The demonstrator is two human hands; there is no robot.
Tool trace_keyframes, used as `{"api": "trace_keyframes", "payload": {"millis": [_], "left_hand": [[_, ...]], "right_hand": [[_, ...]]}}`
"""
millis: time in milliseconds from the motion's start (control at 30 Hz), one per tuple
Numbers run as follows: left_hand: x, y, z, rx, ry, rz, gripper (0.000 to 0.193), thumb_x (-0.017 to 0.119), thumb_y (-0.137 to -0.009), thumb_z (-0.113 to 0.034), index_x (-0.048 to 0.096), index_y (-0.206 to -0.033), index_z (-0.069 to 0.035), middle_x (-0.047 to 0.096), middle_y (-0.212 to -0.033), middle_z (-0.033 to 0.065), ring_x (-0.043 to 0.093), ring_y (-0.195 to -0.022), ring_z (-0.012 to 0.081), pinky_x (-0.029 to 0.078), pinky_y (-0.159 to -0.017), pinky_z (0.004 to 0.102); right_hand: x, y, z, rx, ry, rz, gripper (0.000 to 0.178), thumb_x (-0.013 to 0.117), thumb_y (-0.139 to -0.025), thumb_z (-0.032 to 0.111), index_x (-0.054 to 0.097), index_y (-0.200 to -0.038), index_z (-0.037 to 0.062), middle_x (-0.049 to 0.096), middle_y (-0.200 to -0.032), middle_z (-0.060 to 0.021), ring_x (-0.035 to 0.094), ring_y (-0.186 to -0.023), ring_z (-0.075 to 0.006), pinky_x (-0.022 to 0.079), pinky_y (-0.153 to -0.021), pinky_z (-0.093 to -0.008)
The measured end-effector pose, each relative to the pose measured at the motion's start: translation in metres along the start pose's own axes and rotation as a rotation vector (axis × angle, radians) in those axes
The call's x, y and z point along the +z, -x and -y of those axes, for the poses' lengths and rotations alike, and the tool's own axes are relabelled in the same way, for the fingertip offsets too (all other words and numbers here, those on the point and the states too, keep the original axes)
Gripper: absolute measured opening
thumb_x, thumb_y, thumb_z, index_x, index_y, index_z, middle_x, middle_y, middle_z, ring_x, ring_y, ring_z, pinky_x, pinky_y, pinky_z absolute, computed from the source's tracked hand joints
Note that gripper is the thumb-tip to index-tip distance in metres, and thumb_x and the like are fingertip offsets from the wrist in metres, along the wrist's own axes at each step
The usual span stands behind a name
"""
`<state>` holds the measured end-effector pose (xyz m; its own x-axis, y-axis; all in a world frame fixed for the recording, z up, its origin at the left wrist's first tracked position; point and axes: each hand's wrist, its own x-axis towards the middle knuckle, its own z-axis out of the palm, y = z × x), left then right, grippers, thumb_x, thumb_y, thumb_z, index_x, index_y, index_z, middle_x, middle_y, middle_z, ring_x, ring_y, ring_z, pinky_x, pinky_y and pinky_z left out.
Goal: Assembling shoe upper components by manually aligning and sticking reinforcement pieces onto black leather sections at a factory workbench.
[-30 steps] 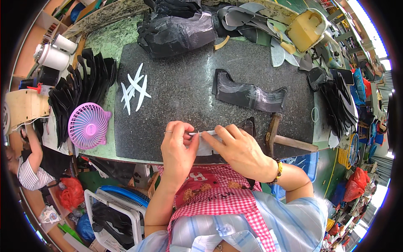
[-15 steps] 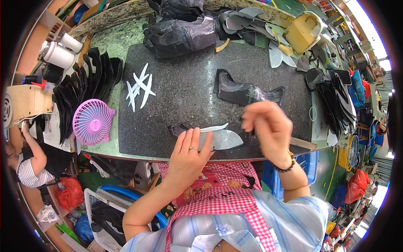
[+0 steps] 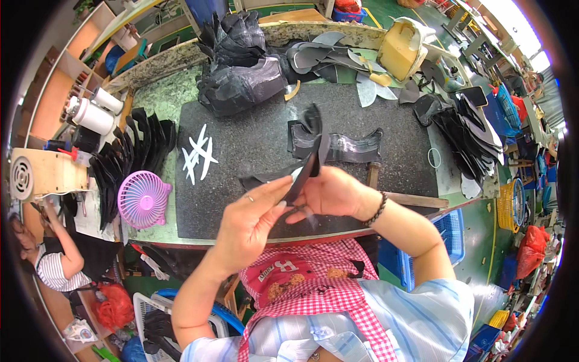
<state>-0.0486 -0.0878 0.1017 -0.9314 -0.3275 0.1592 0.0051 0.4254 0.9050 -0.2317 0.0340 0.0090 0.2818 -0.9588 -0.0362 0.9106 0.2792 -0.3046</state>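
Above the near edge of the dark board [image 3: 241, 145], a curved black leather-like piece [image 3: 322, 145] is held up on edge. My left hand [image 3: 246, 226] pinches its lower left part between thumb and fingers, with a bit of white showing by the fingertips. My right hand [image 3: 335, 192] closes on the same piece from the right, some of its fingers hidden or blurred. Farther back lies a second black piece [image 3: 350, 146] with a shiny grey surface. Several thin white strips [image 3: 206, 158] lie crossed on the board's left.
A wooden-handled hammer [image 3: 416, 200] lies right of my right hand. Stacks of black pieces stand left [image 3: 136, 151] and right [image 3: 461, 139], beside a pink fan [image 3: 143, 199]. A dark bundle [image 3: 241, 87] and yellow container [image 3: 401, 51] sit behind. Another person's arm [image 3: 66, 235] shows far left.
The black piece has been lifted off the board and turned on edge. My right hand has come left and down to it, and my left hand now pinches it instead of pressing flat.
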Motion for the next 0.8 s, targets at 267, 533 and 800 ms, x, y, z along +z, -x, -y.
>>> {"api": "trace_keyframes", "payload": {"millis": [267,533,800], "left_hand": [[0.011,0.027,0.014,-0.186,0.19,-0.251,0.03,0.055,-0.103,-0.017,0.064,-0.121,0.005,0.071,-0.095,0.0046,0.056,-0.078,0.0051,0.044,-0.07,0.02],[0.01,0.024,0.042,-0.167,0.724,-0.282,0.026,0.052,-0.104,-0.023,0.059,-0.088,-0.005,0.059,-0.082,-0.002,0.049,-0.07,0.0051,0.041,-0.066,0.0224],[0.01,0.036,0.04,-0.167,0.594,-0.204,0.029,0.056,-0.102,-0.024,0.055,-0.081,-0.004,0.051,-0.073,-0.0044,0.042,-0.066,0.0042,0.031,-0.059,0.0238]], "right_hand": [[0.057,0.003,0.044,-0.153,0.729,-0.413,0.058,0.041,-0.104,0.048,0.044,-0.139,0.0011,0.061,-0.121,-0.0192,0.063,-0.107,-0.0277,0.055,-0.088,-0.0403],[0.065,0.011,0.021,-0.9,1.426,-0.637,0.061,0.077,-0.085,0.023,0.043,-0.132,0.0036,0.058,-0.106,-0.0086,0.06,-0.086,-0.0163,0.053,-0.07,-0.0303],[0.072,0.001,0.031,-0.542,1.312,-0.548,0.026,0.071,-0.092,0.02,0.064,-0.11,0.0026,0.066,-0.092,-0.0002,0.063,-0.08,-0.0082,0.05,-0.075,-0.0241]]}}
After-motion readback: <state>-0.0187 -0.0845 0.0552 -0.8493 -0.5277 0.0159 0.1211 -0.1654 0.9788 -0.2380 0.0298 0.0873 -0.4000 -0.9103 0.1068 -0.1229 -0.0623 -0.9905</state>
